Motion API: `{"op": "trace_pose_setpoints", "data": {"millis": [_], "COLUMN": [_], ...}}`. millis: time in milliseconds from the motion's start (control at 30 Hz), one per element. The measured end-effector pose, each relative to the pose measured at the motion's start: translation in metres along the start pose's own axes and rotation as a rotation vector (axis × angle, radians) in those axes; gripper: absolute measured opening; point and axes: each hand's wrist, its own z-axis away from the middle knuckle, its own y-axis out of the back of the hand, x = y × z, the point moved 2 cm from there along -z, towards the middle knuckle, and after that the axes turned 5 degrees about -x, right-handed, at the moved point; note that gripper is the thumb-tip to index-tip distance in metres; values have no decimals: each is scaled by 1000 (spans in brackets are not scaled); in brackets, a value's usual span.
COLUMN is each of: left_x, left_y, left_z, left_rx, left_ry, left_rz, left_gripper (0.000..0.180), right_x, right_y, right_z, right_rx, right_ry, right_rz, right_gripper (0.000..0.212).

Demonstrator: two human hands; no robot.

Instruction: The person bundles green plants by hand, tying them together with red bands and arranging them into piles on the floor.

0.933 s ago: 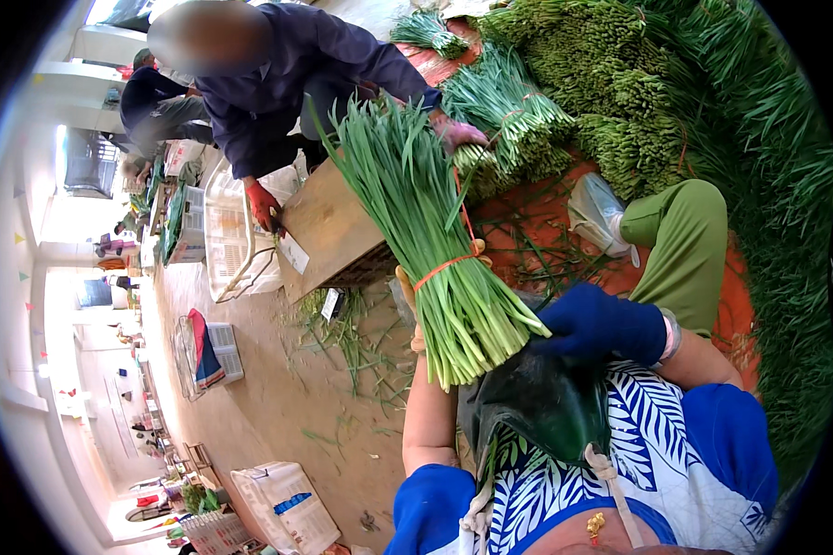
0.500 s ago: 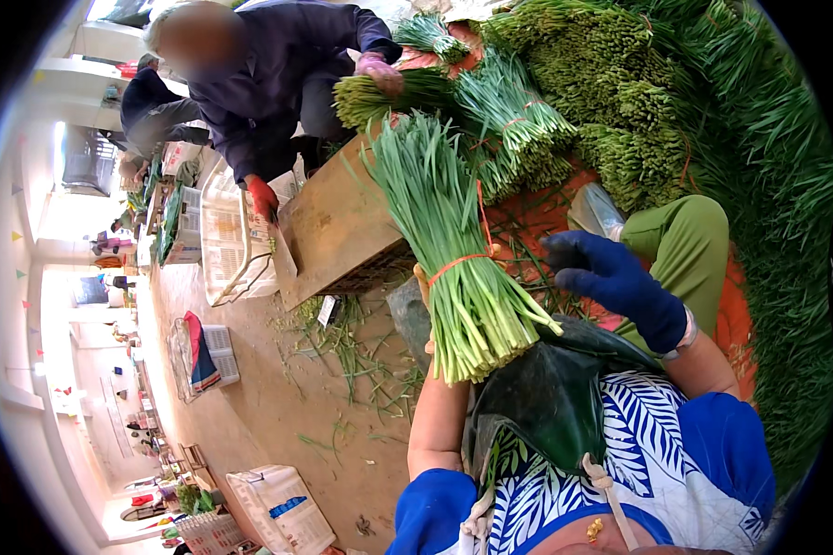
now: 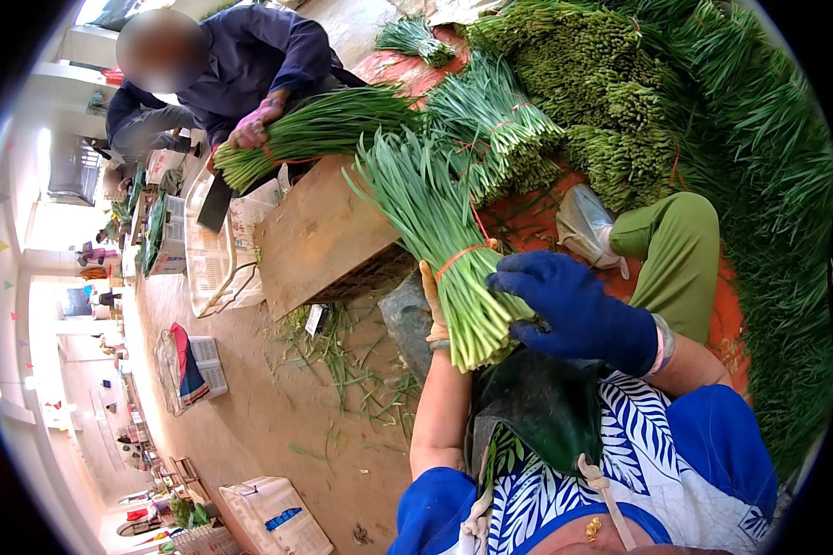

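A bunch of garlic chives, bound with an orange-red tie, leans across the front of my body. Its leaves point up and left, and its pale stalk ends point down toward my lap. My left hand holds the bunch from its left side and underneath, most of the fingers hidden behind the stalks. In a dark blue glove, my right hand lies against the stalks' lower right side, fingers bent over them below the tie and thumb near the cut ends. A dark green apron covers my lap underneath.
At the far left, a gloved co-worker handles another bunch and a wide blade beside a wooden board. Stacked bunches lie at the upper right. Leaf scraps and crates are on the floor.
My right hand has moved left and down onto the stalks from apart. The bunch has tilted and shifted slightly left. The co-worker's bunch has moved left toward the blade.
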Motion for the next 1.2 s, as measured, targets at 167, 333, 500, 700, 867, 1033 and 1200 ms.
{"op": "trace_pose_setpoints", "data": {"millis": [167,333,500,700,867,1033,1200], "left_x": [-5,-8,-11,-8,-6,-11,-10], "left_y": [15,18,15,17,28,23,25], "left_z": [5,11,18,19,19,19,19], "left_rx": [59,18,32,-17,3,-32,-26], "left_ry": [-43,-74,-13,-46,-89,-67,-78], "left_rz": [-107,-187,-63,-79,-112,-99,-120], "left_gripper": [97,100,91,91,91,89,89], "right_x": [4,-1,-3,0,5,22,7], "right_y": [-9,-12,-22,-31,-33,-38,-29], "right_z": [5,4,2,-5,-2,3,5], "right_rx": [4,-8,55,68,65,-71,-37], "right_ry": [-45,-45,55,140,170,135,141], "right_rz": [150,182,326,351,507,27,430], "right_gripper": [46,39,30,18,13,12,12]}}
